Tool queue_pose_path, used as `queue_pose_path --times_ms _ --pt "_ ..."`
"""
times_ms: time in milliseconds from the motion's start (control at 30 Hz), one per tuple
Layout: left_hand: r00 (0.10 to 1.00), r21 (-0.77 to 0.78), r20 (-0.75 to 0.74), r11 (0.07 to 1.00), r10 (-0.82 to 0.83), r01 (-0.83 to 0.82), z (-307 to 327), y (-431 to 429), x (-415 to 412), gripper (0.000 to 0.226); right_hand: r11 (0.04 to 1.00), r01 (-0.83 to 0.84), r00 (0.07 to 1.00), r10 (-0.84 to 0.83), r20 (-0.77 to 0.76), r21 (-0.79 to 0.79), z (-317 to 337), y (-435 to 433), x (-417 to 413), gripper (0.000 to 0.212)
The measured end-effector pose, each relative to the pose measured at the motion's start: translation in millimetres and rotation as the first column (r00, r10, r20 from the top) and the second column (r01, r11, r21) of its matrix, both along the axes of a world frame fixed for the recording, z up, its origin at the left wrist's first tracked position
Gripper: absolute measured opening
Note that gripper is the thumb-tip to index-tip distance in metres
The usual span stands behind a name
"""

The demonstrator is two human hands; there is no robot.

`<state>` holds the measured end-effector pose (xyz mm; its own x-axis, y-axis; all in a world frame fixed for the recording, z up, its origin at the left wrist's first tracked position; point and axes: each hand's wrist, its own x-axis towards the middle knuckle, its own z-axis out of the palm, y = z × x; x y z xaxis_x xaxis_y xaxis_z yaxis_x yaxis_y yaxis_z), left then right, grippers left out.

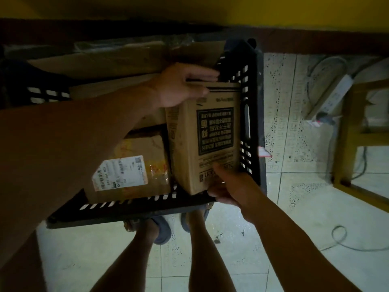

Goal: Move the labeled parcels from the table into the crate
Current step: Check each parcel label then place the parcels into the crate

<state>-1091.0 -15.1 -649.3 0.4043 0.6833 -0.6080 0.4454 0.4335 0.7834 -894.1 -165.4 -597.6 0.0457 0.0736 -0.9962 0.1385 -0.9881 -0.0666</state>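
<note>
Two bare hands hold one cardboard box (pixel 210 133) inside the black slatted crate (pixel 253 123), which stands on the tiled floor (pixel 294 207). The left grip (pixel 183 85) is clamped on the far end of the box, fingers laid over the far edge and thumb on the near side. The right grip (pixel 231 186) is clamped on the near end, thumb pressed on the printed top face and fingers curled beneath. The box spans the gap between the two grips, tilted and close against the crate wall on the outer side of the right grip; whether it has reached the crate bottom cannot be told. Inward of the right grip and below the left forearm, a labelled parcel (pixel 130 171) already lies in the crate, white label upward. Beyond the left grip lies more flat cardboard (pixel 105 60); its place in or out of the crate is unclear. Status: at least one parcel stowed, one being seated and not yet released. The surface is not in view, so the remaining count cannot be given.
</note>
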Motion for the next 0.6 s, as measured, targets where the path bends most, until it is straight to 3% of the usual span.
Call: queue_pose_path --times_ms 133,200,267,333,467,600 --pt "0.988 -0.002 -0.100 0.993 -0.117 0.118 -8 -10 -12 0.049 0.993 0.111 0.991 -0.107 -0.082 0.046 -4 -4 -14 0.033" --pt "0.907 -0.062 -0.333 0.966 -0.258 0.252 -14 -8 -20 0.054 0.981 -0.073 0.996 0.080 -0.029 0.178 -10 0 -21 0.022" --pt "0.864 -0.143 -0.436 0.967 -0.253 0.211 -17 -9 -24 0.047 0.918 -0.274 0.962 0.262 0.079 0.288 -15 6 -25 0.018" --pt "0.909 -0.148 -0.387 0.983 -0.155 0.105 -17 -14 -21 0.039 0.867 -0.361 0.932 0.324 0.164 0.342 -20 12 -24 0.015" --pt "0.979 -0.057 -0.202 0.998 0.005 -0.017 -18 -21 -19 0.045 0.807 -0.382 0.922 0.295 0.252 0.450 -29 18 -18 0.018" --pt "0.947 -0.087 -0.309 0.989 0.088 -0.120 -33 -26 -11 0.038 0.724 -0.504 0.863 0.405 0.301 0.471 -42 22 -9 0.046"
